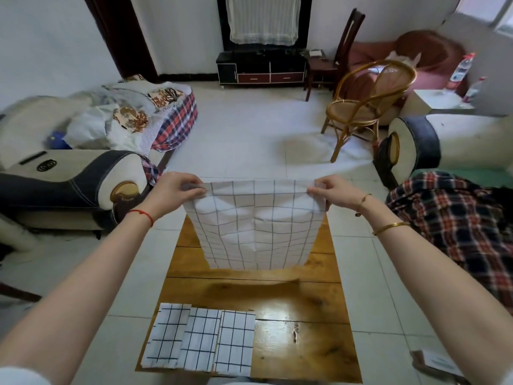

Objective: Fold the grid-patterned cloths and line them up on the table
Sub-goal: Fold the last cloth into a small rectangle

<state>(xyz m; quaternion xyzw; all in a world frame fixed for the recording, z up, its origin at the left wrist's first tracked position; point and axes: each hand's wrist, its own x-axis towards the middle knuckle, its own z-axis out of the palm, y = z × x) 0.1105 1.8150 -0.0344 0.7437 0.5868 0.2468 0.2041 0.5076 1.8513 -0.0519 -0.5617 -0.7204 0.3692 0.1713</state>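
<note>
White grid-patterned cloth [255, 226], creased, hangs over the table [305, 343]; left hand [177, 190] and right hand [330, 191] each pinch seemingly doubled corners.

The cloth [256, 223] I hold up hides the far stretch of the tabletop [299, 326] behind it, and its top corners vanish inside my left grip [177, 190] and my right grip [330, 191], so I cannot see how much fabric each has gathered. My fingertips are mostly tucked behind the hem. The three folded cloths [202, 339] overlap at their edges, hiding where each one ends. The tabletop's near edge and my elbows run off the bottom of the view. A flat object on the floor [435, 364] at lower right is blurred beyond telling.
</note>
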